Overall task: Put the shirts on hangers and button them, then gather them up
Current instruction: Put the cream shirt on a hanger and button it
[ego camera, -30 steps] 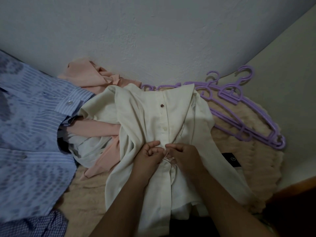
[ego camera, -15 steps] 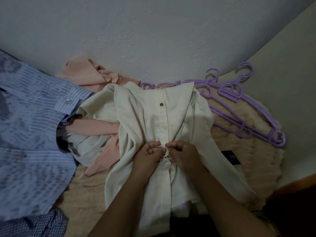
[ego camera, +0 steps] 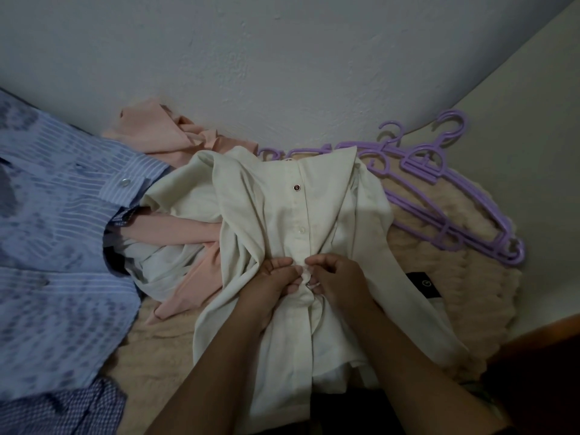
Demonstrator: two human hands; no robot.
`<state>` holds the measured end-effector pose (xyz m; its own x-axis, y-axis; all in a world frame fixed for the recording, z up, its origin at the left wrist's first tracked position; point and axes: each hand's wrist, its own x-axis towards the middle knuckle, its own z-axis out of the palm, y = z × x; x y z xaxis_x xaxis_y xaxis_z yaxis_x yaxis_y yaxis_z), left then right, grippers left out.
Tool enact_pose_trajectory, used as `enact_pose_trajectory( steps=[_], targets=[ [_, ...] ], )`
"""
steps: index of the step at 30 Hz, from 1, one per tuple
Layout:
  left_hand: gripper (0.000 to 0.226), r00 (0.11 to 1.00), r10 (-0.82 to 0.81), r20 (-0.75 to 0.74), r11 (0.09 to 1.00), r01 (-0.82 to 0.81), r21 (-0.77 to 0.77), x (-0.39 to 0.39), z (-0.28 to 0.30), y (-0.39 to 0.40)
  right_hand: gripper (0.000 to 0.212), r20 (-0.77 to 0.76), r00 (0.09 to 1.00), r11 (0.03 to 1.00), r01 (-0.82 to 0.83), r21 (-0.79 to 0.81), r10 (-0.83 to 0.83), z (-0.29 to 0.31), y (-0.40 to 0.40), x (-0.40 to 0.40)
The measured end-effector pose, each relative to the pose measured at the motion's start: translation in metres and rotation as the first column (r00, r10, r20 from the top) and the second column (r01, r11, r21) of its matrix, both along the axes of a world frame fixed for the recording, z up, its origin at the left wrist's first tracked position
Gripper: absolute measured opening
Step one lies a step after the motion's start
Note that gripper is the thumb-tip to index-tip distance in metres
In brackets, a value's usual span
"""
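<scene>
Left hand (ego camera: pixel 272 284) and right hand (ego camera: pixel 337 279) pinch the cream shirt (ego camera: pixel 301 215) at its placket. Purple hangers (ego camera: pixel 445 196), a blue striped shirt (ego camera: pixel 56 233) and a peach shirt (ego camera: pixel 163 133) flank it. Its upper buttons are fastened.

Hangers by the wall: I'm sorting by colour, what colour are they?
Purple hangers, seen in the head view.

Both hands a bit higher up placket of cream button-front shirt (ego camera: pixel 282 221) vs 1 s ago. Left hand (ego camera: pixel 276 281) and right hand (ego camera: pixel 337 277) pinch fabric tighter round small clear button (ego camera: pixel 305 270); cloth below now bunched into a narrow fold. Right fingers (ego camera: pixel 317 262) curled more.
</scene>
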<state>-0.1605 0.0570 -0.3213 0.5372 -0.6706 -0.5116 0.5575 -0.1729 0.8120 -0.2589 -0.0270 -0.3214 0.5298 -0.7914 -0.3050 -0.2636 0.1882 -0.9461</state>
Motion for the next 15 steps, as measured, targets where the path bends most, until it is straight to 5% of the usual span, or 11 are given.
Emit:
enact_pose_trajectory(
  steps=[4, 7, 15],
  targets=[
    [0.027, 0.973, 0.002, 0.233, 0.998, -0.017, 0.063, -0.004, 0.007, 0.008, 0.023, 0.090, 0.994, 0.998, 0.053, 0.039, -0.056, 0.006, 0.005, -0.012],
    [0.019, 0.839, 0.014, 0.545, 0.984, -0.109, 0.142, -0.018, 0.015, 0.022, 0.024, 0.149, 0.974, 0.982, 0.158, 0.101, -0.172, 0.009, 0.020, -0.028],
    [0.041, 0.694, -0.182, 0.697, 0.950, -0.059, 0.307, -0.071, 0.005, 0.058, 0.025, 0.145, 0.954, 0.955, 0.235, 0.182, -0.262, 0.000, 0.064, -0.063]
  ],
)
